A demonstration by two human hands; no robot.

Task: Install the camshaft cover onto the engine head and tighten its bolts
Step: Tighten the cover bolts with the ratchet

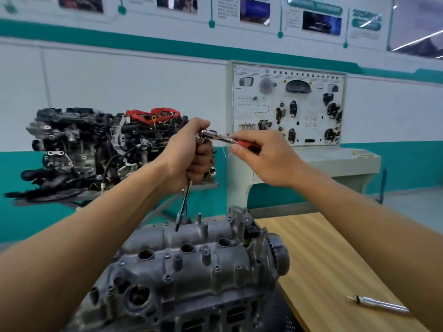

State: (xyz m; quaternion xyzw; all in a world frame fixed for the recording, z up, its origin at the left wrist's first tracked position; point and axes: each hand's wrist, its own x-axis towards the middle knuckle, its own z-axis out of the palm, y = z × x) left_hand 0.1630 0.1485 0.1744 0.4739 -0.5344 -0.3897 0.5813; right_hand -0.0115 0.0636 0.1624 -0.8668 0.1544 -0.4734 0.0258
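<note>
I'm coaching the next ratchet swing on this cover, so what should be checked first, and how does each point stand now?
1. Left hand grips the top of the long steel extension bar: ok.
2. Right hand fingers hold the red-handled chrome ratchet: ok.
3. Bar tip seated on a bolt at the far edge of the grey cast-metal camshaft cover: cannot tell, the tip is too small to see.
4. Bar square to the cover: not ok, it appears to lean.
5. Loose silver pen-shaped tool on the wooden table, apart from the cover: ok.
</note>
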